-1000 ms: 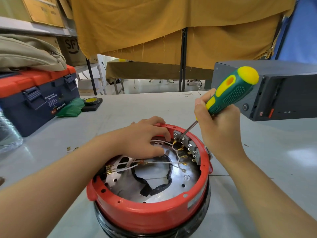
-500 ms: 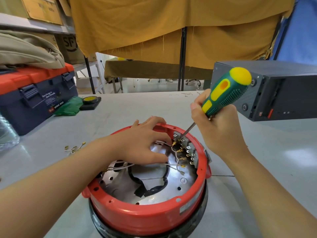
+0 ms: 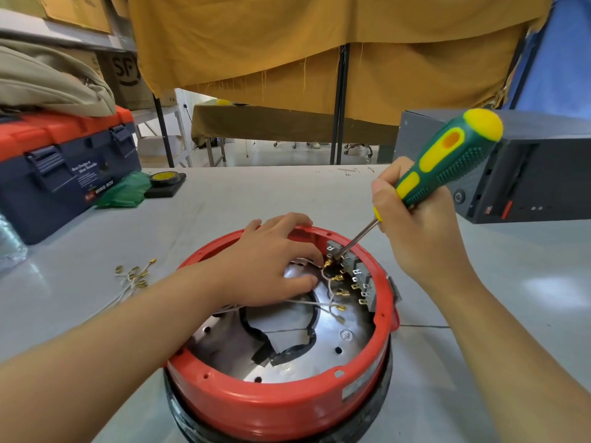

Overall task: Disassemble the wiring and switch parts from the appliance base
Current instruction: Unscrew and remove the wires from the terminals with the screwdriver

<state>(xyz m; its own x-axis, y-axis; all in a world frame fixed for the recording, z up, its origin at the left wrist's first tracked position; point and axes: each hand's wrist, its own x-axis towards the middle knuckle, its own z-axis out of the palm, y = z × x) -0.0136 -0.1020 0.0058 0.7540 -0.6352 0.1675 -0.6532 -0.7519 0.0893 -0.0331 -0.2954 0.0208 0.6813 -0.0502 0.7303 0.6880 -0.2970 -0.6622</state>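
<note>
Right hand (image 3: 419, 231) drives screwdriver (image 3: 447, 161) into switch block (image 3: 351, 273)

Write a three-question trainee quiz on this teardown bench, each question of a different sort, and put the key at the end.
1. True or false: the tip of the green and yellow screwdriver in the right hand is down at the grey switch block with brass terminals inside the red round appliance base.
2. Multiple choice: the loose bundle of white wires with brass connectors lies A) inside the base, B) on the grey table left of the base, C) on the blue and red toolbox.
3. Fill in: the left hand rests inside the base, its fingertips by the ______ connectors.

Key: 1 true; 2 B; 3 brass.
</note>
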